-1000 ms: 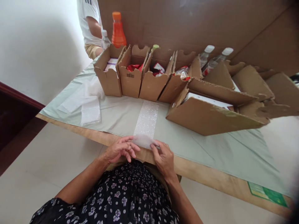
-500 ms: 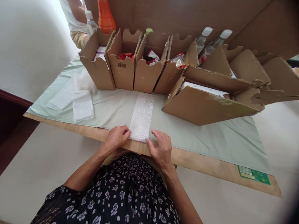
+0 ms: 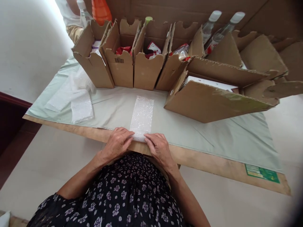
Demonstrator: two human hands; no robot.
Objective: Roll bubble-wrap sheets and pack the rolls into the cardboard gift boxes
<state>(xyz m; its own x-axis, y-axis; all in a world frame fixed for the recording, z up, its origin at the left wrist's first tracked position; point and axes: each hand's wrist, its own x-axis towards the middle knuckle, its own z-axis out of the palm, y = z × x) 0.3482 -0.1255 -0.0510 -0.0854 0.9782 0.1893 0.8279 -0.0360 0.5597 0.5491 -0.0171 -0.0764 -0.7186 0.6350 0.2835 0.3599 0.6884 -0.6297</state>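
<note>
A strip of bubble wrap (image 3: pixel 142 114) lies flat on the green cloth, running from near the table's front edge toward the cardboard boxes. Its near end is folded or rolled over into a narrow band. My left hand (image 3: pixel 118 140) pinches the left corner of that band between thumb and fingers. At the right corner, my right hand (image 3: pixel 159 147) grips it the same way. Both wrists come in over the wooden front edge. Whether anything lies inside the fold cannot be made out.
Several cardboard boxes (image 3: pixel 146 74) stand in a row at the back, holding packets. A wider box (image 3: pixel 213 105) sits at the right. More bubble wrap (image 3: pixel 82 105) lies at the left. Behind are clear bottles (image 3: pixel 208 26), an orange bottle (image 3: pixel 101 12) and part of another person (image 3: pixel 67 14).
My right hand has closed on the bubble wrap's near right corner. The near end is now turned over, the strip looks shorter, and its far end has come away from the boxes.
</note>
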